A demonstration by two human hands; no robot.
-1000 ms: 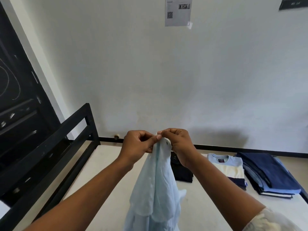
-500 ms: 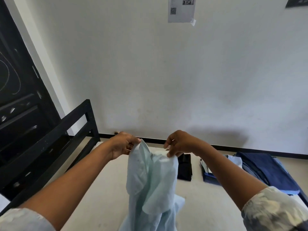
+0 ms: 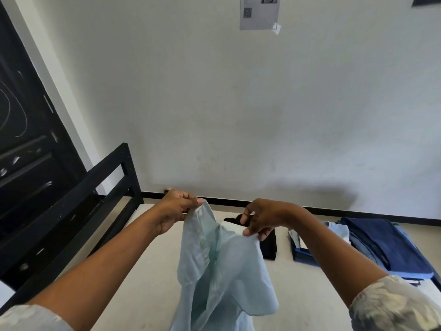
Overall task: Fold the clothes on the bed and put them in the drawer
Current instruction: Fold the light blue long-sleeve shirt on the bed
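Pinch grips: left hand [image 3: 176, 212], right hand [image 3: 265, 219] each hold top edge, pale blue shirt [image 3: 222, 271], hanging below over bed [image 3: 152, 271]. Hands together one second ago, now apart; judged: shirt opening for folding. Folded stack [image 3: 381, 247] right of grip.

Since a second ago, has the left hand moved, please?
Yes. The left hand shifted leftward, nearer the black bed frame, still pinching the light blue shirt.

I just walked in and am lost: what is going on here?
A person holds a light blue shirt up over the bed, left hand and right hand each pinching its top edge. It is not folded yet. A black pile and a dark blue pile lie folded behind it.
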